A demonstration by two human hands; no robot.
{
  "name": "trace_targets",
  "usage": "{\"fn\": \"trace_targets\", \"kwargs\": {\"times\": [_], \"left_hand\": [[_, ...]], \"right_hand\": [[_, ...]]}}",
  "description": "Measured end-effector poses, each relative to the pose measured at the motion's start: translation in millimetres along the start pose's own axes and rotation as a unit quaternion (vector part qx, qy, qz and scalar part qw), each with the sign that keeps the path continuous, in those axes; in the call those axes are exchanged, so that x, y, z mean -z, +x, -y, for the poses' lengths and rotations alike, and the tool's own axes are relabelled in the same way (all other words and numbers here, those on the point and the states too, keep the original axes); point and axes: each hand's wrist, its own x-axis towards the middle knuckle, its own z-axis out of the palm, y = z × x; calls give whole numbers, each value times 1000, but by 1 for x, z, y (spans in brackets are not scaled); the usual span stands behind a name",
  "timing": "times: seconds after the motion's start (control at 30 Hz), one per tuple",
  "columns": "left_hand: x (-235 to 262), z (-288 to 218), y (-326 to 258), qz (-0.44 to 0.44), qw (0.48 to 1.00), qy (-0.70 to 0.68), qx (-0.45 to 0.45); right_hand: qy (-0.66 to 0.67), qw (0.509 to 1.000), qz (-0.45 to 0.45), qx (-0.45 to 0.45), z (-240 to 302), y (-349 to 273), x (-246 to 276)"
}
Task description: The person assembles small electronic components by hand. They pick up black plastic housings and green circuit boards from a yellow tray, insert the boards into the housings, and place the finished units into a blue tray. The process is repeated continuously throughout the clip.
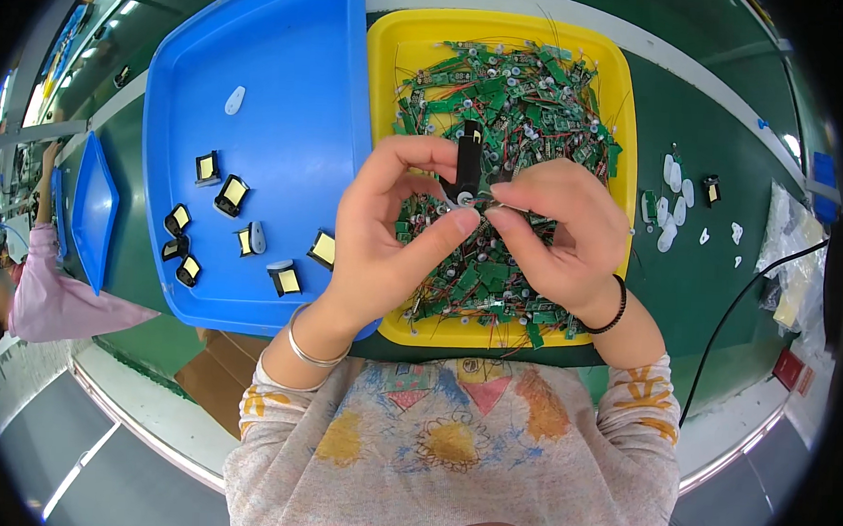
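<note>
My left hand (376, 233) is closed around a narrow black plastic housing (468, 162), which stands upright between the fingers and thumb. A small round whitish part (465, 199) sits at the housing's lower end, by the left thumb tip. Close beside it, my right hand (569, 227) pinches thumb against forefinger; what lies between those tips is too small to make out. Both hands are over a yellow tray (622, 93) heaped with green circuit boards (490, 92) that carry thin red and black wires.
To the left, a blue tray (261, 68) holds several black housings (232, 195) with pale yellow faces and one white oval piece (234, 100). White oval pieces (671, 175), a black housing (712, 189), a black cable (730, 314) and clear plastic bags (789, 251) lie right. A person in pink (63, 285) is far left.
</note>
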Motion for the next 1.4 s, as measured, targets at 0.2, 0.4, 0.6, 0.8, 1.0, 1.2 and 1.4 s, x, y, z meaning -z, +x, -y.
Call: {"fn": "trace_targets", "kwargs": {"times": [0.2,0.4,0.6,0.8,1.0,1.2,1.4], "left_hand": [[-1,-2,-2,16,999,40,-7],[-1,-1,-2,18,999,47,-21],[-2,2,-1,5,998,34,-45],[-2,1,-3,6,999,2,-35],[-3,-1,-3,10,1000,-15,-25],[-2,-3,-3,32,999,-23,-23],[-1,-2,-7,40,999,-1,-11]], "right_hand": [[-38,999,-22,30,0,0,-2],[-72,995,-30,61,1,0,-2],[-90,993,-27,77,3,0,-1],[-90,991,-9,100,7,-1,-2],[-71,993,-2,97,7,-2,-3],[-42,996,-2,83,8,-3,-7],[-8,998,-2,55,8,-3,-8]]}}
